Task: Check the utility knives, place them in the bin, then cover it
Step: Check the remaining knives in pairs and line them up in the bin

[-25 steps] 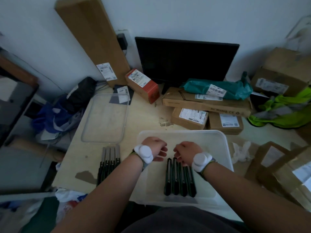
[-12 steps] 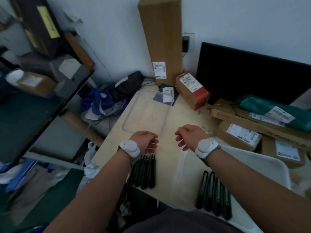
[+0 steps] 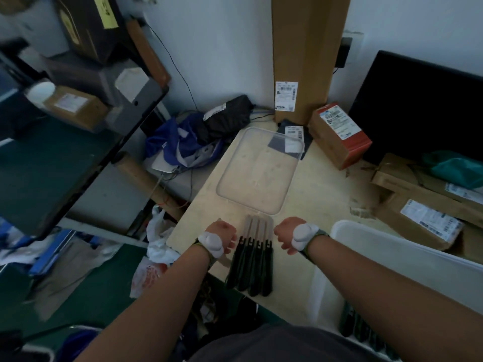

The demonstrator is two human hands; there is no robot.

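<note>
Four utility knives (image 3: 252,259) lie side by side at the near edge of the pale table (image 3: 321,194), low in the centre of the frame, their dark handles pointing toward the person and their grey blades extended toward the clear lid (image 3: 258,173). The lid lies flat on the table just beyond the blade tips, in the middle of the frame. The left hand (image 3: 222,235) hangs just to the left of the knives and the right hand (image 3: 286,235) just to the right, the row lying between them. Both hands are seen from the back with the fingers curled loosely downward; neither is pinching anything, and whether any fingertip touches a knife cannot be told. Each wrist wears a band with a white puck. The white translucent bin (image 3: 392,259) sits at the lower right of the frame, partly hidden by the right forearm, and more dark knives (image 3: 363,327) show inside it through its near wall. A tall cardboard box (image 3: 308,48) leans on the wall at the top, with a black monitor (image 3: 423,111) at upper right.
</note>
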